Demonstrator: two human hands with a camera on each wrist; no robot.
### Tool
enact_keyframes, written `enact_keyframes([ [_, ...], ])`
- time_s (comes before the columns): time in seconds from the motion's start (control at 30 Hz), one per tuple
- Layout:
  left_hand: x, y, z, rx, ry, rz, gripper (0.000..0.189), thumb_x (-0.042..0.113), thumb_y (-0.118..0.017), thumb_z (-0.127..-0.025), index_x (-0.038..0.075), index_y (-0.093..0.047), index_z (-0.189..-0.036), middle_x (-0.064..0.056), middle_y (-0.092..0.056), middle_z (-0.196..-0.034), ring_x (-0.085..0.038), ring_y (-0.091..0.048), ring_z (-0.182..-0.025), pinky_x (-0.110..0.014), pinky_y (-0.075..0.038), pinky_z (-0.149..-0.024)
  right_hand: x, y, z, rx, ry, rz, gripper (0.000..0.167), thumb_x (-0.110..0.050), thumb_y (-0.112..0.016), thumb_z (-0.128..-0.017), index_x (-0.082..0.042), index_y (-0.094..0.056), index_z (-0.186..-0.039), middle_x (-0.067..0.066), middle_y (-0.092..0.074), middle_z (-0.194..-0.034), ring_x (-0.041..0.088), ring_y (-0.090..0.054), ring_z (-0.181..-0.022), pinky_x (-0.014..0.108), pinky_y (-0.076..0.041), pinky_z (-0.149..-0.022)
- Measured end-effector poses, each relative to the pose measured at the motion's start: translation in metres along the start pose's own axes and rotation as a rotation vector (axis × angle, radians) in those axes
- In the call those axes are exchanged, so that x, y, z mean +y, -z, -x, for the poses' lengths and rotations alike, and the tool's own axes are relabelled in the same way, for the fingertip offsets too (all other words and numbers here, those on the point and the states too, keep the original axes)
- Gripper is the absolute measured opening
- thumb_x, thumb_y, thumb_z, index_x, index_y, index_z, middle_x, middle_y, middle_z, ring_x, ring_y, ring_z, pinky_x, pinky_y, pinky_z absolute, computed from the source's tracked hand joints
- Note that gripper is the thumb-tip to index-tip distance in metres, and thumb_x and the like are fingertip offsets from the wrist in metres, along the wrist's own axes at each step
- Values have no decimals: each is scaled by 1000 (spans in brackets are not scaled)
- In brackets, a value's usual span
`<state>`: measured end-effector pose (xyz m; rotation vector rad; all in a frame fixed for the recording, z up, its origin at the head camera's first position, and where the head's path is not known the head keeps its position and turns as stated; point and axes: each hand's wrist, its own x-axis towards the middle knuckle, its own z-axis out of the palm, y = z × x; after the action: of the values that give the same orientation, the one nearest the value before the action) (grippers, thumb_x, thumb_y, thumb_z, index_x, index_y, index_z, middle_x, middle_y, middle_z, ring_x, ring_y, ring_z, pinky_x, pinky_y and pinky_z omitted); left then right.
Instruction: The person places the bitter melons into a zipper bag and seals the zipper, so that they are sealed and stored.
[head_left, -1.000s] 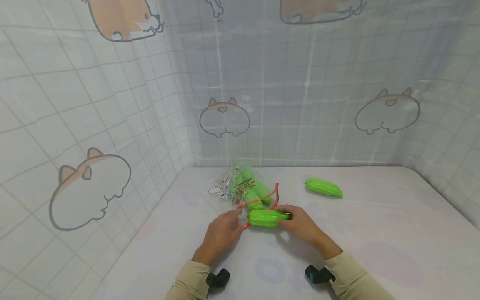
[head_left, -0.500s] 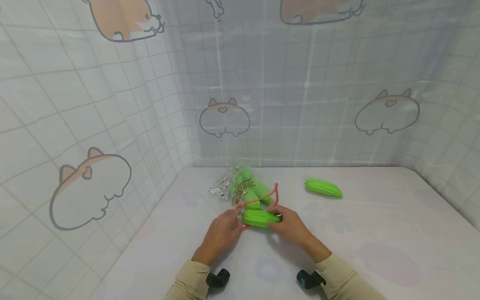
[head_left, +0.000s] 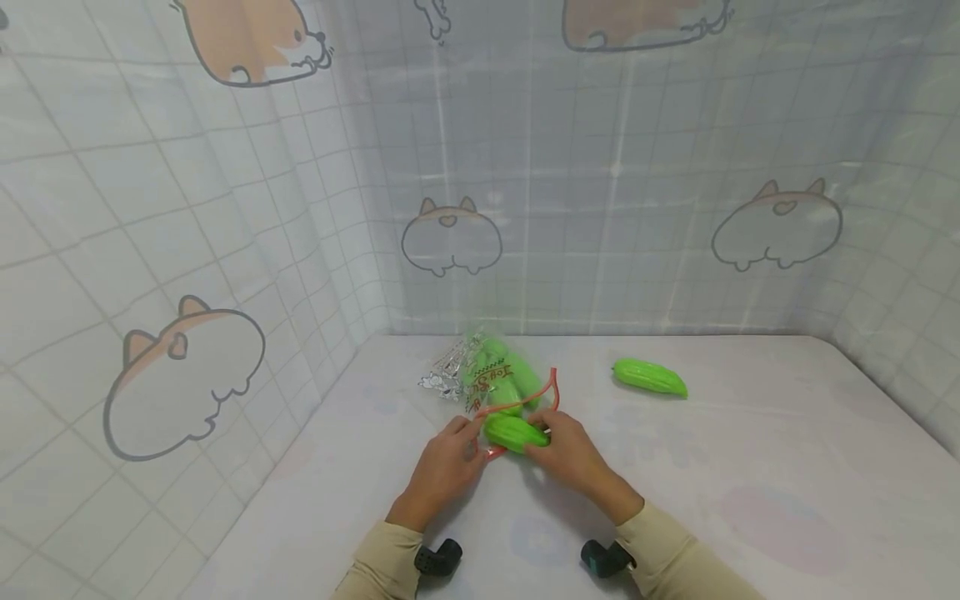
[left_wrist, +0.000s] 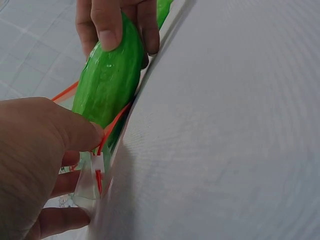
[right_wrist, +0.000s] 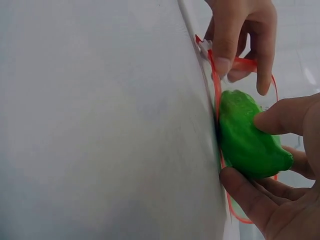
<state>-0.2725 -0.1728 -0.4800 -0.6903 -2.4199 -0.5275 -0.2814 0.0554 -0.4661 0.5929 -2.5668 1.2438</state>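
Observation:
A clear zip bag [head_left: 454,371] with a red zip edge [head_left: 553,385] and printed lettering lies on the table, several green toy gourds showing through it. At its mouth, my left hand [head_left: 447,462] pinches the red edge, right by the white slider [left_wrist: 97,162] in the left wrist view. My right hand [head_left: 570,458] grips a bright green ridged toy gourd [head_left: 512,433] by its near end, thumb on one side and fingers on the other. In the right wrist view this gourd [right_wrist: 247,135] lies between the red edges of the opening, its far end inside.
Another green toy gourd [head_left: 649,377] lies alone on the table at the back right. White sheeting with grid lines and cartoon dogs [head_left: 450,237] walls the pale table [head_left: 712,483] at the back and sides.
My right hand has moved left with the toy gourd, bringing it to the bag's mouth and turning it toward the inside. My left hand has stayed on the bag's edge.

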Motion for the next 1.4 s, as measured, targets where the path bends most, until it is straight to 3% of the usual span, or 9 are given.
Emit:
enact_keyframes([
  [0.5,0,-3,-1,-19,22,-22,50,12,-82,-78,7,-68,-125,2,-54,-90,-12,-47,-65,-32,-46,-59,-4,-11,-8,4,11,30,37,-15,-81,-83,-2,-68,-115,9,-69,-108,22,-63,-95,41,-52,-80],
  [1.0,0,-5,-1,-12,-9,-39,53,15,-83,-80,7,-66,-130,4,-53,-87,-10,-48,-66,-30,-47,-59,-7,-21,-13,7,24,85,33,-20,-83,-82,-6,-68,-109,1,-64,-94,16,-57,-83,33,-49,-70],
  [1.23,1,-6,1,-11,-4,-11,51,14,-83,-78,6,-67,-126,2,-55,-89,-10,-49,-66,-30,-46,-58,-3,-13,-5,-30,77,54,40,-17,-81,-84,-5,-67,-119,9,-64,-110,21,-68,-93,39,-55,-82],
  [1.4,1,-3,-2,2,-5,-28,53,12,-83,-77,7,-68,-127,2,-56,-90,-12,-51,-67,-33,-48,-60,-8,-3,2,-22,147,11,35,-9,-79,-84,-2,-67,-116,12,-63,-113,25,-68,-97,42,-56,-80],
])
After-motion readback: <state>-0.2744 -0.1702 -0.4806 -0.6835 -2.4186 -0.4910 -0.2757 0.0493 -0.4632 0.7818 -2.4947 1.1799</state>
